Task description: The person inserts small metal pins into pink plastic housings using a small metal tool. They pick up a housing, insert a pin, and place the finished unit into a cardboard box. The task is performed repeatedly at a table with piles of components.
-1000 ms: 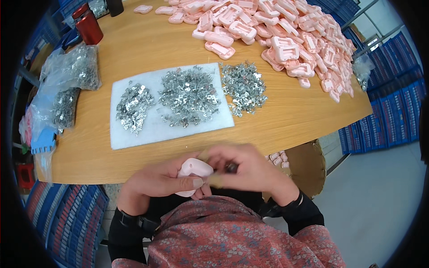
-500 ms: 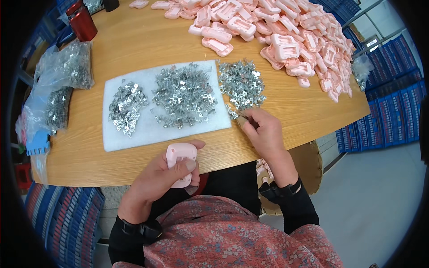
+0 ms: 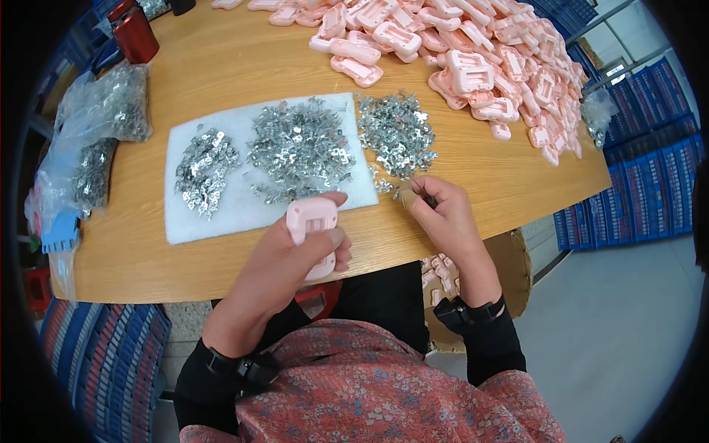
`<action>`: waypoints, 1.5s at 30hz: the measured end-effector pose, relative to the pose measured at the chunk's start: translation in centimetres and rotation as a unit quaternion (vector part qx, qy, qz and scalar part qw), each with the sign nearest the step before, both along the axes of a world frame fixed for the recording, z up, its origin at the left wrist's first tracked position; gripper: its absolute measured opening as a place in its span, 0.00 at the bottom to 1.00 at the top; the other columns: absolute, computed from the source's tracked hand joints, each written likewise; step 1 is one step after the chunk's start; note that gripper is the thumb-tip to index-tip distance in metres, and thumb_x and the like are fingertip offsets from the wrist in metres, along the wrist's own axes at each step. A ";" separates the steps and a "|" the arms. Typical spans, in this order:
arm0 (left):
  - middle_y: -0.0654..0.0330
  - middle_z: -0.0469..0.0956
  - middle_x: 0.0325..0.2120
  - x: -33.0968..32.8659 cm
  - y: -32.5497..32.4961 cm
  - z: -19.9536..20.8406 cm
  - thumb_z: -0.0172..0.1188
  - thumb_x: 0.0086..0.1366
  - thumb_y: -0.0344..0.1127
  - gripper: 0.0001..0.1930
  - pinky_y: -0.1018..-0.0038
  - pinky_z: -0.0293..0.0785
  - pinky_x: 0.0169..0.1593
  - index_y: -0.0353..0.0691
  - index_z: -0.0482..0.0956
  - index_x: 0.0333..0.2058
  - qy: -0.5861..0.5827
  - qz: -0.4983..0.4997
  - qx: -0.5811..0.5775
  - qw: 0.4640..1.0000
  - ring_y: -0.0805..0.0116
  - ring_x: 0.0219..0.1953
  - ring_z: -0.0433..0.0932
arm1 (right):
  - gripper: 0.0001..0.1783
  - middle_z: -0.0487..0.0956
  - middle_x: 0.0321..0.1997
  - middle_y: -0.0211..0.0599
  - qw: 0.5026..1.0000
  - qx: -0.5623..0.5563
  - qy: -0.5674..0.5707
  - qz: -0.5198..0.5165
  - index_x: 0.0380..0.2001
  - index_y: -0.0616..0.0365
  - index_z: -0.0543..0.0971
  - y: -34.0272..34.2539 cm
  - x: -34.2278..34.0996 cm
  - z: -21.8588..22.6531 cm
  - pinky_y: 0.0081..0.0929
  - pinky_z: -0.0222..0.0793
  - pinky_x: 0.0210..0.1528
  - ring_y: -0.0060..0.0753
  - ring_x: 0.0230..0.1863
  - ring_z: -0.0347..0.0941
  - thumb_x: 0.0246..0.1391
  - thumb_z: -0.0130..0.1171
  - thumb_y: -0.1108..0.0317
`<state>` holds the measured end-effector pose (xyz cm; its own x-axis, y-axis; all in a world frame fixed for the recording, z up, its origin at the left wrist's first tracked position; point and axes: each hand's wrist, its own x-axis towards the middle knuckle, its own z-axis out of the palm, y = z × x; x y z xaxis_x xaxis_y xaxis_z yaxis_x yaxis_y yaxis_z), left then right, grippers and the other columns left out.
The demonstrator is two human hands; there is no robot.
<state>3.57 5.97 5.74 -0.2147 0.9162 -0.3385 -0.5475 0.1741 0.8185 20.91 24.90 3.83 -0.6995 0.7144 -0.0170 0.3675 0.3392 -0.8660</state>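
Observation:
Held in my left hand (image 3: 288,255) is a pink plastic casing (image 3: 314,218) with rectangular openings, its thumb pressed across the front. The casing is over the near edge of a white foam sheet (image 3: 244,225). My right hand (image 3: 443,214) has its fingers pinched together close to the table, just below the right pile of small shiny metal clips (image 3: 397,136). What the pinch holds, if anything, is too small to make out. Two more heaps of such metal pieces lie on the foam, a large middle heap (image 3: 299,148) and a smaller left heap (image 3: 205,170).
A big mound of pink casings (image 3: 473,70) covers the table's far right. Clear bags of metal pieces (image 3: 122,103) and a red flask (image 3: 134,33) stand at left. Below the table's right edge is a cardboard box (image 3: 509,280) with pink parts; blue racks (image 3: 628,192) stand beyond.
My left hand has moved up and to the right with the pink casing. My right hand has drawn slightly right, away from the metal clips' edge.

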 end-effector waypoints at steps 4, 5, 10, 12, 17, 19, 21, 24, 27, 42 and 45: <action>0.64 0.77 0.37 0.5 2.1 0.3 0.61 0.64 0.30 0.25 0.77 0.74 0.43 0.36 0.69 0.59 0.065 0.043 0.016 0.997 0.76 0.38 0.75 | 0.08 0.70 0.20 0.28 0.993 -0.070 -0.015 0.093 0.32 0.65 0.78 -1.3 0.2 3.1 0.20 0.62 0.27 0.15 0.24 0.62 0.53 0.62 0.70; 0.65 0.76 0.37 0.6 2.4 -0.1 0.61 0.63 0.30 0.24 0.78 0.73 0.44 0.37 0.69 0.58 0.080 0.043 0.026 0.996 0.77 0.39 0.74 | 0.07 0.70 0.20 0.28 0.990 -0.067 -0.009 0.123 0.31 0.65 0.78 -1.5 0.2 3.2 0.20 0.62 0.27 0.15 0.24 0.62 0.52 0.61 0.71; 0.67 0.75 0.39 1.0 2.8 -0.5 0.62 0.62 0.28 0.24 0.81 0.70 0.46 0.39 0.71 0.58 0.145 -0.008 0.041 0.989 0.81 0.41 0.70 | 0.07 0.69 0.20 0.28 0.980 -0.065 -0.012 0.186 0.31 0.65 0.78 -1.9 -0.4 4.3 0.20 0.61 0.28 0.15 0.25 0.62 0.50 0.60 0.72; 0.68 0.75 0.39 1.2 2.6 -0.8 0.62 0.62 0.28 0.24 0.81 0.70 0.45 0.39 0.72 0.57 0.143 -0.014 0.036 0.989 0.82 0.41 0.69 | 0.07 0.69 0.21 0.27 0.979 -0.099 -0.027 0.178 0.30 0.65 0.78 -1.4 -0.5 4.1 0.20 0.62 0.28 0.14 0.25 0.62 0.50 0.60 0.71; 0.66 0.75 0.39 1.8 2.6 -1.0 0.62 0.62 0.28 0.25 0.79 0.71 0.44 0.36 0.70 0.58 0.098 0.012 0.033 0.995 0.80 0.39 0.72 | 0.08 0.69 0.25 0.18 0.974 -0.178 -0.004 0.141 0.30 0.61 0.77 -2.0 -1.8 4.2 0.15 0.58 0.29 0.10 0.27 0.60 0.56 0.62 0.67; 0.65 0.75 0.38 1.6 2.7 -1.3 0.62 0.62 0.28 0.26 0.76 0.74 0.44 0.36 0.68 0.59 0.051 0.031 0.035 0.998 0.77 0.39 0.74 | 0.08 0.69 0.26 0.16 0.977 -0.175 0.028 0.116 0.32 0.61 0.77 -2.1 -2.1 4.0 0.14 0.57 0.30 0.09 0.28 0.60 0.56 0.62 0.68; 0.64 0.75 0.37 1.3 2.6 -1.5 0.60 0.63 0.28 0.28 0.72 0.78 0.44 0.37 0.64 0.62 -0.012 0.054 0.044 0.997 0.74 0.39 0.76 | 0.08 0.66 0.25 0.17 0.984 -0.136 0.069 0.097 0.34 0.63 0.75 -2.4 -1.7 2.4 0.16 0.59 0.30 0.11 0.28 0.59 0.54 0.60 0.71; 0.63 0.75 0.38 0.9 2.4 -1.9 0.60 0.64 0.28 0.31 0.71 0.79 0.46 0.38 0.60 0.64 -0.097 0.072 0.066 0.990 0.73 0.40 0.77 | 0.09 0.66 0.27 0.18 0.982 -0.164 0.057 0.079 0.37 0.62 0.75 -4.1 -1.5 2.8 0.15 0.58 0.30 0.10 0.28 0.58 0.53 0.62 0.72; 0.63 0.74 0.38 0.8 2.2 -1.4 0.60 0.64 0.29 0.32 0.71 0.78 0.46 0.38 0.57 0.65 -0.130 0.081 0.055 0.987 0.73 0.40 0.76 | 0.09 0.66 0.26 0.18 0.980 -0.166 0.096 0.061 0.36 0.61 0.76 -4.9 -2.0 2.1 0.14 0.58 0.30 0.10 0.28 0.59 0.52 0.64 0.72; 0.60 0.77 0.34 1.3 1.7 -1.3 0.51 0.72 0.40 0.24 0.67 0.83 0.40 0.38 0.62 0.62 -0.061 0.064 0.035 0.995 0.69 0.35 0.80 | 0.08 0.71 0.29 0.21 0.972 -0.156 0.173 0.037 0.38 0.63 0.78 -5.5 -2.5 0.5 0.16 0.63 0.34 0.13 0.30 0.64 0.55 0.62 0.74; 0.59 0.77 0.32 0.6 1.2 -1.9 0.40 0.75 0.55 0.29 0.67 0.83 0.36 0.37 0.65 0.61 -0.218 0.020 0.065 0.974 0.68 0.32 0.79 | 0.08 0.72 0.28 0.25 0.986 -0.049 0.133 0.086 0.38 0.63 0.79 -5.3 -2.8 2.3 0.18 0.65 0.32 0.16 0.28 0.67 0.54 0.62 0.75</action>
<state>4.15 7.17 3.84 -0.1124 0.9516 -0.2860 -0.8518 0.0559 0.5209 18.16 19.63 6.15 -0.7995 0.5887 0.1195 0.0680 0.2863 -0.9557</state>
